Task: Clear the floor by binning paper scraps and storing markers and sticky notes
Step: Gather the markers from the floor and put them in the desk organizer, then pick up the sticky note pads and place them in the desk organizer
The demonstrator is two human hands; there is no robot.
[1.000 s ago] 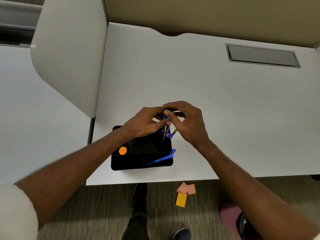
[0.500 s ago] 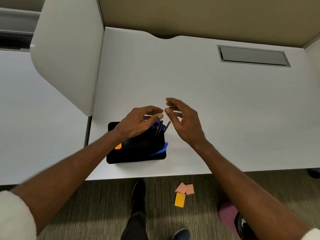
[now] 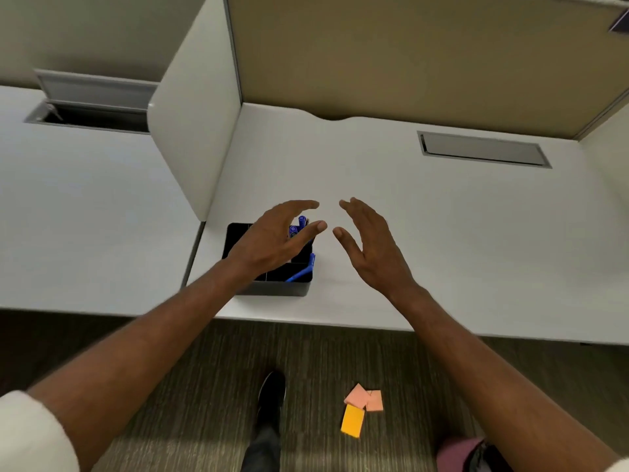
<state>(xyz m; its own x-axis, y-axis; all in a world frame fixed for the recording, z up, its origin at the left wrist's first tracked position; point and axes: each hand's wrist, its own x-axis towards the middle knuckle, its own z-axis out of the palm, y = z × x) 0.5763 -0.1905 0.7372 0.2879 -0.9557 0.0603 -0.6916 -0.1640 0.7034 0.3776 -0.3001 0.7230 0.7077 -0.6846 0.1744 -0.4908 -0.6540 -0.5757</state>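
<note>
While both hands hover empty above the desk (image 3: 425, 212), the marker step reads as done. Left hand (image 3: 272, 243): fingers spread, loosely curved, holding nothing. Right hand (image 3: 371, 247): fingers straight, slightly fanned, holding nothing. Blue markers (image 3: 299, 224): standing in the black organizer (image 3: 272, 288), directly beneath the left fingertips; one more lies slanted in the front compartment. Sticky notes (image 3: 362, 407): two pink, one orange, on the carpet (image 3: 190, 366), well below and nearer than the right fingers. Next move, by judgement: stoop, gather the notes, and store them.

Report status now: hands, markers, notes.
Both hands, left and right, open, empty. Markers in organizer. Sticky notes on floor. No obstruction.
</note>
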